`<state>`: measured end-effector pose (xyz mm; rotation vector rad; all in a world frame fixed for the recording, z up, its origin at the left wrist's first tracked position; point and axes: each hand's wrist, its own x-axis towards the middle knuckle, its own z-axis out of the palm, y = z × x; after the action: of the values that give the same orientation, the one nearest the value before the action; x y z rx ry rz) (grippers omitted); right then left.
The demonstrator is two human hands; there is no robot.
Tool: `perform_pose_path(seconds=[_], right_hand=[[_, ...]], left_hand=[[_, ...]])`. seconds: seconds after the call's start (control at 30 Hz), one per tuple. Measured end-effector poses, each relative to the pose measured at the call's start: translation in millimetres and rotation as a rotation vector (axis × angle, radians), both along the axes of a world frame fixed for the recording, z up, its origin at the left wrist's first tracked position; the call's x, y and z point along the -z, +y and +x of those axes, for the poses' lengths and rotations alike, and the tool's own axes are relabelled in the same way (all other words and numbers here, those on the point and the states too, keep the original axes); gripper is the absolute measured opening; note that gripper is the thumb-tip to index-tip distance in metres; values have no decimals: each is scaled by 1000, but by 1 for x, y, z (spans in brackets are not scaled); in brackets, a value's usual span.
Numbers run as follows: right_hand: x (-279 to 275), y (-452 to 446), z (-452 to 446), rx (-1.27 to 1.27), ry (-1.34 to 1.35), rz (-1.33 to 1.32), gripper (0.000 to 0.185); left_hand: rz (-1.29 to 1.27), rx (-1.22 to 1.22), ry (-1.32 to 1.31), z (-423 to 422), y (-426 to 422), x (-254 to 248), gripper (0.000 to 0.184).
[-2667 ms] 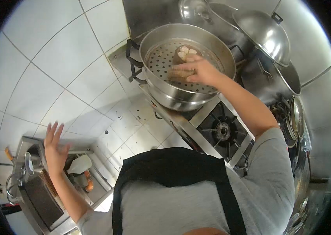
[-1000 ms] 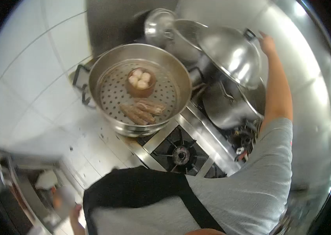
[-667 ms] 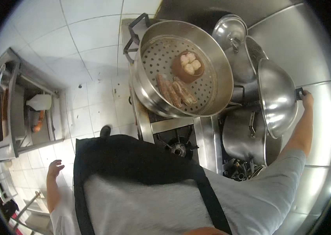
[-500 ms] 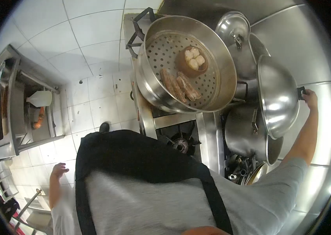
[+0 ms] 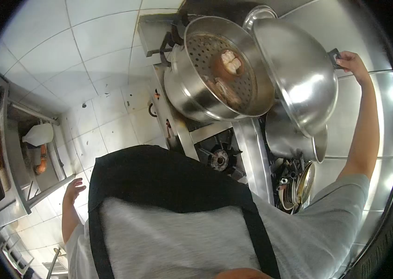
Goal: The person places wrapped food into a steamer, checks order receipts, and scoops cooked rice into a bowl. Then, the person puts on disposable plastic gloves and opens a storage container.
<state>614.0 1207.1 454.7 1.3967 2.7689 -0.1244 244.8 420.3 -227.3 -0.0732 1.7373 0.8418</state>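
My right hand (image 5: 352,64) grips the black knob of a large domed metal lid (image 5: 294,69). The lid is tilted on its side, its rim close to the right edge of a steamer pot (image 5: 201,100); whether they touch I cannot tell. Inside the steamer, on a perforated tray, sits a small brown bowl (image 5: 218,66) with several pale round pieces. Beside that bowl lie brownish elongated pieces of food (image 5: 226,92). My left hand (image 5: 74,188) hangs at my side over the floor, fingers apart and holding nothing.
A gas burner (image 5: 219,159) is in front of the steamer. A tall metal pot (image 5: 289,139) stands behind the lid, near pans and utensils (image 5: 294,183). At left, a metal shelf unit (image 5: 29,204) holds a white plastic jug (image 5: 38,135).
The lid in my right hand has moved left and closer to the steamer, now hiding part of the things behind it. My left hand still hangs at my side.
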Motion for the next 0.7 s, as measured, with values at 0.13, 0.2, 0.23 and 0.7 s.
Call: perform_pose_path(seconds=[0.13, 0.2, 0.23, 0.7], right_hand=[[16, -21, -54, -36, 46, -5, 19], [26, -19, -78, -43, 31, 44, 21], [31, -25, -89, -56, 27, 54, 20], [113, -29, -138, -26, 28, 37, 15]], left_hand=[[27, -147, -129, -10, -41, 17, 42], [-59, -55, -21, -7, -61, 9, 47], [-103, -5, 33, -6, -66, 1, 50], [-144, -70, -25, -2, -90, -31, 60]])
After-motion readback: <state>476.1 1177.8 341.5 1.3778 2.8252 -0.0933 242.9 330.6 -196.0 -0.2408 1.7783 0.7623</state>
